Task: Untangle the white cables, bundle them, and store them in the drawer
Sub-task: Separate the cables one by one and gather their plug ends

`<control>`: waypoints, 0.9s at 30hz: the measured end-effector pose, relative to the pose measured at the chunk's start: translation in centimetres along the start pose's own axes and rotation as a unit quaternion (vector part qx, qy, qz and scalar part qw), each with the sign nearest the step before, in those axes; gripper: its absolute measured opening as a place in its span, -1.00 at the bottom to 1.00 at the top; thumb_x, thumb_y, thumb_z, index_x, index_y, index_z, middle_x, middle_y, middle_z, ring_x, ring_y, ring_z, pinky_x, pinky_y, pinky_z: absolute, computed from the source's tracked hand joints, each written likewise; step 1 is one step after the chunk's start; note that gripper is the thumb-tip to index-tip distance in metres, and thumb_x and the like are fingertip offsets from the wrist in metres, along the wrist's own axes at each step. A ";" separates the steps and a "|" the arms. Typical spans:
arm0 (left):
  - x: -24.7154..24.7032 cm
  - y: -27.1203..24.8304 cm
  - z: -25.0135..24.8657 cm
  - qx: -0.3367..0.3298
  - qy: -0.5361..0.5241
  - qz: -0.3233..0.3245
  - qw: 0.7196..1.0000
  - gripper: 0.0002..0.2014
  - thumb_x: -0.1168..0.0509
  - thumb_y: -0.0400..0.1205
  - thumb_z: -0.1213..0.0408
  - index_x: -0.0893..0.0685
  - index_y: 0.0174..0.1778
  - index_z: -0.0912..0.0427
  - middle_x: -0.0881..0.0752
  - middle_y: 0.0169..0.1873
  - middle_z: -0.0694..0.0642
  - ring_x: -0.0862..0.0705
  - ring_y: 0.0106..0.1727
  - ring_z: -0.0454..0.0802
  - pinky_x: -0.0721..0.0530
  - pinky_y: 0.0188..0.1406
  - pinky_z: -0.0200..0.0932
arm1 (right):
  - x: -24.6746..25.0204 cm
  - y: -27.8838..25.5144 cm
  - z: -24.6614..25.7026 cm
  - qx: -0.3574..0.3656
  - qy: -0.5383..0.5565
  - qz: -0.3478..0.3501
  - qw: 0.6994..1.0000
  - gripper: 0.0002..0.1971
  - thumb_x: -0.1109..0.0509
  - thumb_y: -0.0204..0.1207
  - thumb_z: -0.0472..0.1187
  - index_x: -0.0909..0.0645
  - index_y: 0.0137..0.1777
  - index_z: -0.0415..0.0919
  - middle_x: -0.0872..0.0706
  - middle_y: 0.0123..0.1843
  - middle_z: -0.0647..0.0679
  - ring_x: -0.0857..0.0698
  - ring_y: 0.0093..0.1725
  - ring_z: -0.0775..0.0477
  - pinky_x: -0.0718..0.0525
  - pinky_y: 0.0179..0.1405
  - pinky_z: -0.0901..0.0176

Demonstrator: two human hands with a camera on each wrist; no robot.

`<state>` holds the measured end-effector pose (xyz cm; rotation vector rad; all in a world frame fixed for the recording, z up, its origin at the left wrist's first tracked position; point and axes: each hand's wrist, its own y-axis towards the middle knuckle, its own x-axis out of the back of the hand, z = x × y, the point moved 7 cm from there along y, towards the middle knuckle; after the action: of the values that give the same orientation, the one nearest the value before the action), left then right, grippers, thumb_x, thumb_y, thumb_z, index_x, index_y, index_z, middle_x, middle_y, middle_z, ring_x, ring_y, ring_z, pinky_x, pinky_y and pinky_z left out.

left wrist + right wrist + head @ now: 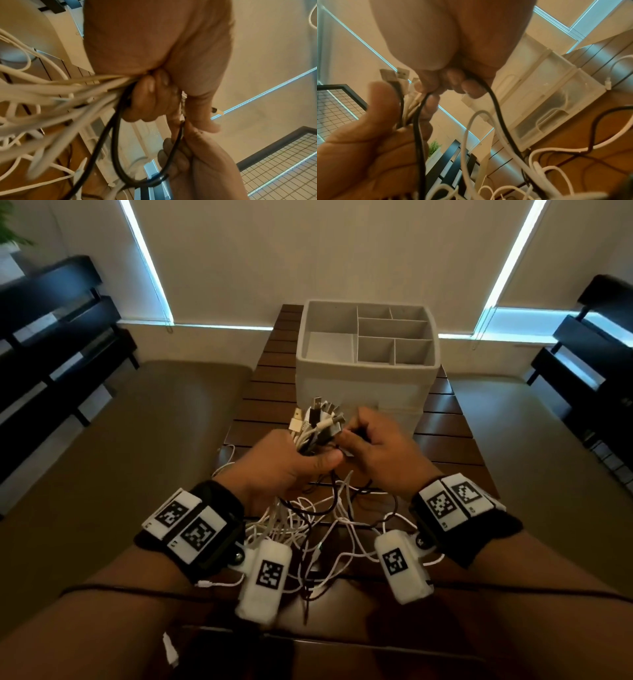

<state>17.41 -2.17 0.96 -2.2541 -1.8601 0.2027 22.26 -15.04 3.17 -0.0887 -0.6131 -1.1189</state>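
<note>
Your left hand [291, 463] clenches the white cables [310, 426] just below their plugs, ends gathered so strands sort out below. Your right hand [373, 446], at 3 o'clock of it, pinches a black cable [498, 102]; only the wrist views show its loop. The drawer [368, 364] stands at 12 o'clock.

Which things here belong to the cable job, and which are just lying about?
Job: white cables gripped in left hand; black cable pinched by right hand; loose cables; divided organizer box.
Lying about: black shelves; plant.
</note>
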 end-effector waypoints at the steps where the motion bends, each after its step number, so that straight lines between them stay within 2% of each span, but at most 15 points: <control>1: 0.2 -0.1 0.1 -0.001 0.011 -0.012 1.000 -0.79 -0.50 0.45 0.24 -0.74 -0.14 0.32 -0.50 -0.56 0.01 -0.30 -0.60 -0.13 -0.26 -0.61 -0.24 | -0.2 0.0 -0.2 -0.004 0.001 0.001 1.000 -0.85 -0.37 0.58 -0.14 -0.52 -0.21 -0.08 -0.60 -0.35 0.04 -0.56 -0.36 0.05 -0.57 -0.32 0.01; 2: 0.4 -0.2 0.1 -0.004 0.018 -0.035 0.999 -0.77 -0.50 0.48 0.32 -0.72 -0.06 0.39 -0.51 -0.54 0.03 -0.32 -0.59 -0.12 -0.27 -0.61 -0.24 | -0.4 -0.1 -0.5 -0.011 0.008 0.004 1.000 -0.82 -0.38 0.58 -0.13 -0.50 -0.24 -0.08 -0.57 -0.40 0.09 -0.51 -0.42 0.09 -0.52 -0.39 0.08; 3: 0.9 -0.3 -0.2 -0.012 0.029 -0.067 0.997 -0.83 -0.49 0.49 0.38 -0.74 -0.06 0.38 -0.53 -0.56 0.02 -0.34 -0.59 -0.12 -0.28 -0.60 -0.24 | -0.5 -0.2 -0.8 -0.023 0.021 0.011 0.999 -0.79 -0.38 0.58 -0.13 -0.49 -0.28 -0.07 -0.55 -0.46 0.12 -0.47 -0.47 0.13 -0.46 -0.43 0.14; 4: 1.8 -0.4 -0.6 -0.018 0.041 -0.108 0.993 -0.94 -0.47 0.50 0.41 -0.77 -0.14 0.30 -0.54 -0.60 -0.03 -0.35 -0.60 -0.13 -0.30 -0.59 -0.25 | -0.5 -0.3 -1.4 -0.041 0.040 0.024 0.998 -0.76 -0.36 0.60 -0.13 -0.48 -0.30 -0.09 -0.53 -0.51 0.13 -0.46 -0.51 0.13 -0.43 -0.45 0.16; 5: 3.0 -0.6 -1.1 -0.024 0.053 -0.153 0.986 -0.96 -0.46 0.51 0.43 -0.78 -0.22 0.22 -0.54 -0.64 -0.10 -0.37 -0.62 -0.17 -0.30 -0.56 -0.25 | -0.5 -0.6 -2.1 -0.063 0.061 0.044 0.995 -0.76 -0.34 0.61 -0.14 -0.49 -0.29 -0.13 -0.53 -0.52 0.12 -0.47 -0.52 0.10 -0.44 -0.46 0.17; 8: 5.7 -1.4 -2.6 -0.037 0.074 -0.240 0.967 -0.89 -0.45 0.55 0.42 -0.72 -0.26 0.14 -0.51 -0.74 -0.17 -0.37 -0.67 -0.28 -0.29 -0.51 -0.21 | -0.4 -1.5 -4.1 -0.113 0.064 0.111 0.985 -0.80 -0.33 0.63 -0.23 -0.52 -0.24 -0.24 -0.59 -0.43 -0.05 -0.52 -0.48 0.06 -0.51 -0.45 0.22; 10: 6.6 -2.0 -3.6 -0.044 0.069 -0.263 0.961 -0.93 -0.46 0.54 0.40 -0.73 -0.23 0.17 -0.52 -0.73 -0.18 -0.39 -0.59 -0.19 -0.31 -0.49 -0.21 | -0.4 -2.1 -5.2 -0.138 0.021 0.142 0.980 -0.81 -0.34 0.62 -0.23 -0.54 -0.18 -0.33 -0.62 -0.35 -0.10 -0.55 -0.41 0.08 -0.55 -0.37 0.25; 12: 7.1 -2.5 -4.8 -0.050 0.109 -0.289 0.950 -0.96 -0.50 0.51 0.37 -0.77 -0.19 0.22 -0.61 -0.61 -0.12 -0.44 -0.50 -0.10 -0.38 -0.51 -0.23 | -0.5 -2.5 -5.8 -0.148 -0.033 0.166 0.974 -0.84 -0.35 0.61 -0.20 -0.57 -0.11 -0.31 -0.67 -0.25 -0.13 -0.64 -0.30 0.04 -0.63 -0.23 0.24; 14: 7.2 -2.9 -6.1 -0.058 0.221 -0.305 0.925 -0.90 -0.53 0.50 0.32 -0.76 -0.20 0.27 -0.66 -0.46 0.05 -0.50 -0.46 -0.08 -0.41 -0.53 -0.23 | -0.4 -2.5 -5.8 -0.131 -0.112 0.180 0.968 -0.90 -0.40 0.57 -0.17 -0.63 -0.09 -0.20 -0.71 -0.16 -0.05 -0.70 -0.14 0.02 -0.64 -0.08 0.16; 17: 6.8 -3.5 -8.0 -0.058 0.354 -0.312 0.880 -0.79 -0.55 0.49 0.22 -0.67 -0.36 0.17 -0.60 -0.47 0.08 -0.50 -0.47 -0.08 -0.37 -0.54 -0.22 | 0.0 -2.2 -5.1 -0.093 -0.206 0.169 0.959 -0.90 -0.50 0.48 -0.17 -0.62 -0.19 -0.03 -0.64 -0.12 0.06 -0.62 -0.09 0.09 -0.52 -0.13 0.23; 20: 6.9 -4.2 -9.3 -0.070 0.371 -0.321 0.869 -0.74 -0.57 0.46 0.21 -0.61 -0.44 0.06 -0.59 -0.50 0.00 -0.50 -0.50 -0.17 -0.33 -0.61 -0.29 | 0.5 -1.8 -5.0 -0.100 -0.178 0.130 0.970 -0.91 -0.49 0.49 -0.21 -0.63 -0.18 -0.05 -0.67 -0.25 0.14 -0.65 -0.23 0.21 -0.55 -0.21 0.31; 22: 7.0 -4.4 -9.9 -0.083 0.374 -0.322 0.866 -0.75 -0.59 0.43 0.24 -0.63 -0.43 0.06 -0.60 -0.50 -0.02 -0.53 -0.51 -0.19 -0.34 -0.67 -0.39 | 0.7 -1.9 -5.2 -0.121 -0.140 0.108 0.977 -0.95 -0.44 0.54 -0.25 -0.63 -0.13 -0.14 -0.72 -0.25 0.08 -0.73 -0.24 0.12 -0.68 -0.21 0.23; 24: 6.7 -4.6 -10.2 -0.089 0.383 -0.315 0.864 -0.79 -0.62 0.39 0.22 -0.69 -0.38 0.10 -0.63 -0.47 -0.03 -0.58 -0.47 -0.19 -0.40 -0.61 -0.37 | 1.6 -1.5 -4.8 -0.097 -0.165 0.064 0.979 -0.93 -0.45 0.52 -0.26 -0.61 -0.15 -0.16 -0.71 -0.24 0.07 -0.70 -0.23 0.11 -0.65 -0.24 0.26; 26: 6.0 -4.5 -10.1 -0.097 0.373 -0.298 0.873 -0.77 -0.65 0.34 0.17 -0.72 -0.35 0.14 -0.67 -0.46 -0.02 -0.65 -0.44 -0.19 -0.49 -0.55 -0.34 | 2.3 -1.3 -4.4 -0.076 -0.169 0.033 0.982 -0.87 -0.50 0.47 -0.28 -0.60 -0.22 -0.11 -0.68 -0.29 0.14 -0.64 -0.27 0.23 -0.59 -0.26 0.33; 27: 5.6 -4.6 -10.2 -0.115 0.357 -0.294 0.879 -0.75 -0.65 0.32 0.13 -0.71 -0.38 0.12 -0.67 -0.48 -0.02 -0.67 -0.48 -0.23 -0.50 -0.57 -0.39 | 2.3 -1.2 -4.3 -0.075 -0.159 0.040 0.984 -0.87 -0.52 0.45 -0.28 -0.62 -0.21 -0.11 -0.69 -0.29 0.14 -0.65 -0.27 0.25 -0.62 -0.22 0.30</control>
<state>16.58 3.40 12.13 -1.4256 -2.0423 -0.8610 23.72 -19.00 0.45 -0.4243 -0.8020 -1.0806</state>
